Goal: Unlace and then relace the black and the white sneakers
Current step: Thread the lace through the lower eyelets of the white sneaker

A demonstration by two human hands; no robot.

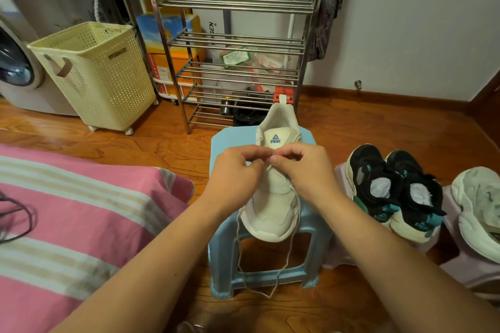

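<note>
Wooden floor (167, 143), blue stool (319, 251) at centre; white sneaker (273, 205) is set on the stool, toe toward the camera.
Both hands are held over the sneaker's upper eyelets, just below the tongue. The left hand (235, 170) and right hand (305, 167) are curled, fingertips pinched together on the lace (239, 249); the exact strand held cannot be told. Loose lace ends are seen hanging off both sides of the toe, down past the stool edge. Black sneakers (397, 189) are placed side by side on a lilac stool (341, 254) to the right. A striped pink bedcover (81, 211) is seen at left, a metal rack (235, 62) and a cream basket (100, 73) behind.
</note>
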